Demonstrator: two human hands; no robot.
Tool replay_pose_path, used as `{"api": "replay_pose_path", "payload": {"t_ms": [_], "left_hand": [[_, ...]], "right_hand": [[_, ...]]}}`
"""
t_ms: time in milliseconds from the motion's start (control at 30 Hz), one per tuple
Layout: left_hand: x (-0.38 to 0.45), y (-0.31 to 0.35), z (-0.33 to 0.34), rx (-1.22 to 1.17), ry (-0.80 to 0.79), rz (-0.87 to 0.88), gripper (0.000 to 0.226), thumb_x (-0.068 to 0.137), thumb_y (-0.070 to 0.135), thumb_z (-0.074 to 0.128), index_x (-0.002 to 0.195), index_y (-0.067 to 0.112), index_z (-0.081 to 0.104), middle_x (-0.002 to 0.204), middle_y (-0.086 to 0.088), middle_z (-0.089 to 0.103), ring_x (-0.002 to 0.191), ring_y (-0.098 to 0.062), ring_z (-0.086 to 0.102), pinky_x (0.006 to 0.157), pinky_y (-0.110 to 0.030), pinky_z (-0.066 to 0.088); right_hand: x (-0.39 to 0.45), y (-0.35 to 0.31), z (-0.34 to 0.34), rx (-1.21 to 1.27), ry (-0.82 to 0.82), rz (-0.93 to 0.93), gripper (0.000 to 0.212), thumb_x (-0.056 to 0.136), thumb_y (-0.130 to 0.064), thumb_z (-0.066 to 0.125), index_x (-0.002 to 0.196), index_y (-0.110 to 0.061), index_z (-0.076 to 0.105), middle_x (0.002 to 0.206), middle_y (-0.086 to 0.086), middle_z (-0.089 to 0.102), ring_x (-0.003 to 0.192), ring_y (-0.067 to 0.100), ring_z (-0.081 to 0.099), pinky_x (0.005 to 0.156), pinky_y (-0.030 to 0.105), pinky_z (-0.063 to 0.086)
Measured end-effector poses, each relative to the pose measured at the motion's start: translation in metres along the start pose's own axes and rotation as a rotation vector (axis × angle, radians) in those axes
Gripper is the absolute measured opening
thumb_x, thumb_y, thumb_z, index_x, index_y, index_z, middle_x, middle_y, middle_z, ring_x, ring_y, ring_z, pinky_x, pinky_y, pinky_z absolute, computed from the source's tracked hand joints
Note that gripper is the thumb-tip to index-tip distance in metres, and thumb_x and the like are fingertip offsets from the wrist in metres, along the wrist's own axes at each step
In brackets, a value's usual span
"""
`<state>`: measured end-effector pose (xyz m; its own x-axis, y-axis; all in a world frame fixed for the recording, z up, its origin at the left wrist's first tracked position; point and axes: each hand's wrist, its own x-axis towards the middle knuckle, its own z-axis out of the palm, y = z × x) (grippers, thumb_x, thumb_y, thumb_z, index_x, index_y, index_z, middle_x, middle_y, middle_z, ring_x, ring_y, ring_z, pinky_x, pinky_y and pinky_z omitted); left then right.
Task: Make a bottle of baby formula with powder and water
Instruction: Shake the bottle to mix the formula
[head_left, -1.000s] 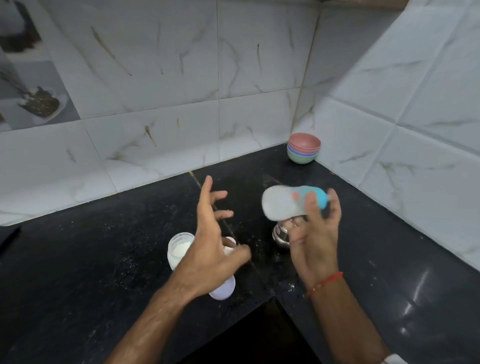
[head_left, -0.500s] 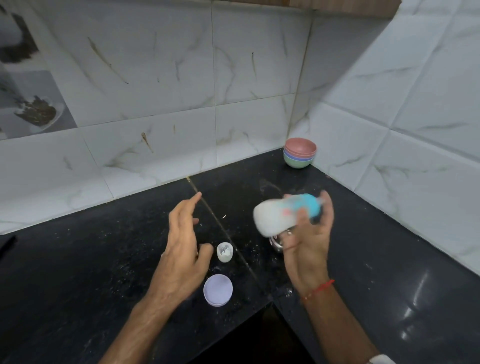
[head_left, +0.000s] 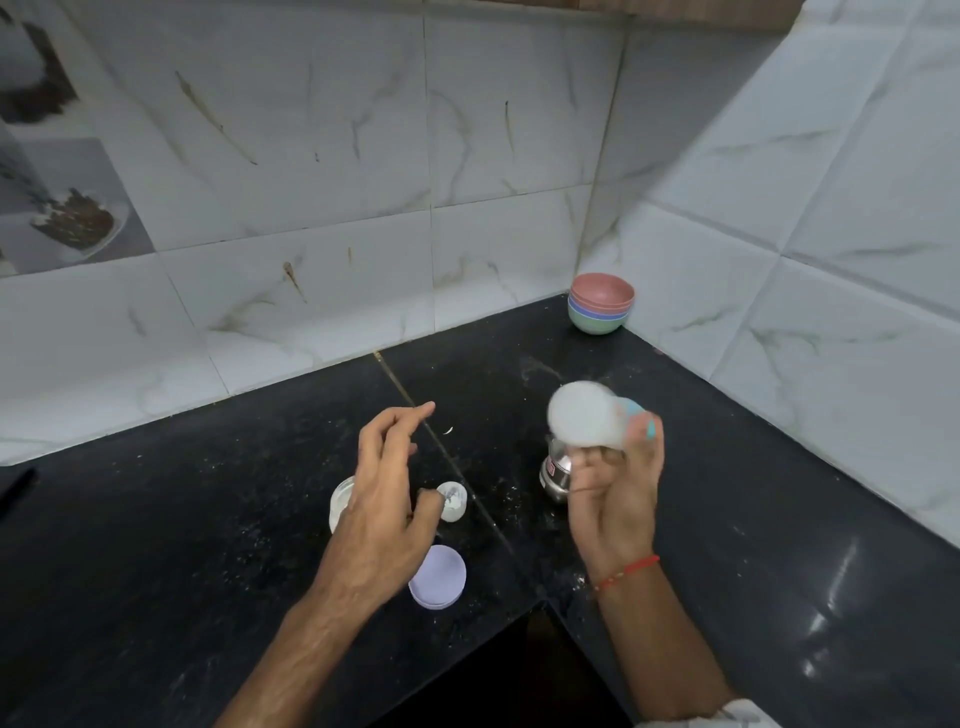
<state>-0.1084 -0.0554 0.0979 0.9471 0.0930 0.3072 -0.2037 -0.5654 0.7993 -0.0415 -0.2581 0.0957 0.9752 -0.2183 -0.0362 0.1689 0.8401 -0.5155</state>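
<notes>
My right hand grips a baby bottle with a blue cap end. The bottle is tipped on its side, its milky white base turned toward me, blurred by motion. My left hand hovers above the black counter with fingers spread and holds nothing. Under it stands an open white powder jar, mostly hidden. A small white scoop cup with powder sits right of my left thumb. The jar's lilac lid lies flat near the counter's front edge.
A steel cup stands on the counter behind my right hand. A stack of coloured bowls sits in the back corner. Tiled walls close the back and right. Powder specks dot the counter. The counter's edge forms an inner corner near my forearms.
The bottle swung in my right hand, its base turning from left toward me, and dropped slightly. My left hand moved over the powder jar, fingers still spread.
</notes>
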Motion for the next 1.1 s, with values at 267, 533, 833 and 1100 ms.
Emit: {"api": "replay_pose_path", "payload": {"t_ms": [267, 533, 833, 1100], "left_hand": [[0.003, -0.003, 0.006, 0.01, -0.015, 0.029, 0.085, 0.086, -0.01, 0.054, 0.152, 0.04, 0.034, 0.147, 0.019, 0.028, 0.119, 0.002, 0.049, 0.078, -0.012, 0.05], [0.001, -0.005, 0.004, -0.02, 0.012, 0.047, 0.083, 0.087, -0.013, 0.051, 0.151, 0.037, 0.038, 0.146, 0.017, 0.031, 0.127, -0.01, 0.05, 0.082, -0.009, 0.047], [0.005, 0.001, 0.007, -0.011, -0.012, 0.08, 0.084, 0.087, -0.011, 0.051, 0.149, 0.044, 0.037, 0.144, 0.025, 0.03, 0.126, -0.005, 0.049, 0.083, -0.013, 0.05], [0.003, 0.0, 0.006, -0.007, 0.005, 0.088, 0.083, 0.086, -0.013, 0.05, 0.148, 0.041, 0.041, 0.143, 0.022, 0.033, 0.125, -0.005, 0.051, 0.084, -0.018, 0.051]], "right_hand": [[-0.01, 0.002, -0.011, -0.945, -0.7, 0.114, 0.097, 0.072, -0.002, 0.09, 0.14, -0.053, 0.044, 0.132, 0.013, 0.066, 0.117, 0.03, 0.07, 0.095, 0.048, 0.061], [0.003, 0.001, -0.007, 0.07, 0.063, -0.007, 0.069, 0.098, -0.034, 0.06, 0.158, -0.02, 0.029, 0.149, 0.014, 0.056, 0.105, 0.019, 0.077, 0.075, 0.036, 0.064], [-0.015, 0.005, -0.011, -0.614, -0.463, 0.033, 0.091, 0.075, -0.007, 0.089, 0.147, -0.04, 0.044, 0.13, 0.019, 0.069, 0.117, 0.035, 0.07, 0.095, 0.052, 0.06], [-0.004, 0.007, -0.019, -0.341, -0.213, 0.021, 0.082, 0.084, -0.028, 0.084, 0.152, -0.033, 0.037, 0.14, 0.015, 0.061, 0.116, 0.027, 0.07, 0.085, 0.044, 0.063]]}}
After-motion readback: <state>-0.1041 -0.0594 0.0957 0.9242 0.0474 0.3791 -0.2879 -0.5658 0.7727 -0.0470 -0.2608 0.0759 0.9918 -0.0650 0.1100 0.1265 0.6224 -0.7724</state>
